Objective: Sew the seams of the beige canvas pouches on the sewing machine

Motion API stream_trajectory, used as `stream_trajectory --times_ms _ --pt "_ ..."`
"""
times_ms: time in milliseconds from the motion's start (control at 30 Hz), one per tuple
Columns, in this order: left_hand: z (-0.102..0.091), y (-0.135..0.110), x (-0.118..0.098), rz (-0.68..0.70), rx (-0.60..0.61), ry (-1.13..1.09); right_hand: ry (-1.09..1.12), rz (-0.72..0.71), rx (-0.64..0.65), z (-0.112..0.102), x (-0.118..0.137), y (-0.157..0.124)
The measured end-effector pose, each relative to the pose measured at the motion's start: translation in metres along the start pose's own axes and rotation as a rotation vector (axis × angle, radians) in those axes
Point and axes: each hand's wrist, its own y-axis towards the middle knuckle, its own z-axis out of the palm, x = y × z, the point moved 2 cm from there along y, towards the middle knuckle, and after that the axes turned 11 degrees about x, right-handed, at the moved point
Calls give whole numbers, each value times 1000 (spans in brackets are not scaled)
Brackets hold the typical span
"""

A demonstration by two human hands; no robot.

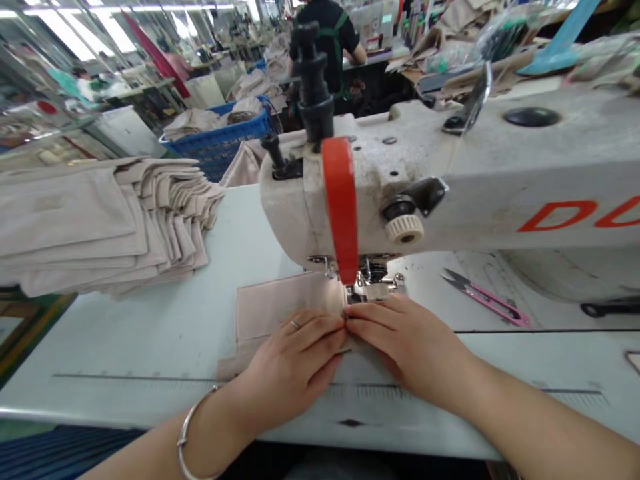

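A beige fabric piece (265, 307) lies flat under the presser foot (356, 293) of a white sewing machine (450, 167). My left hand (300, 353) rests on the fabric, its fingertips pressed together at the right edge just in front of the foot. Close against it, my right hand (410, 340) pinches the same edge, and the fingertips of both hands meet there. The fabric under my palms is hidden. A red guard (341, 207) hangs down in front of the needle area, so the needle itself is hard to make out.
Pink-handled thread snips (487, 297) lie on the machine bed to the right. A tall stack of beige fabric pieces (100, 220) sits at the left of the table (150, 340). Behind stand a blue crate (220, 137) of fabric and a person (330, 40) in dark clothes.
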Motion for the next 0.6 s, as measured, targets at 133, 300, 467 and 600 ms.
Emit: stream_trajectory --times_ms 133,300,467,600 --pt "-4 6 12 58 27 -5 2 24 -24 3 1 1" --pt "-9 18 30 149 10 18 -35 132 -4 5 -1 5" --pt "-12 31 46 186 6 59 -41 252 31 7 -4 9" --pt "-14 35 52 196 -2 83 -9 266 46 7 -5 11"
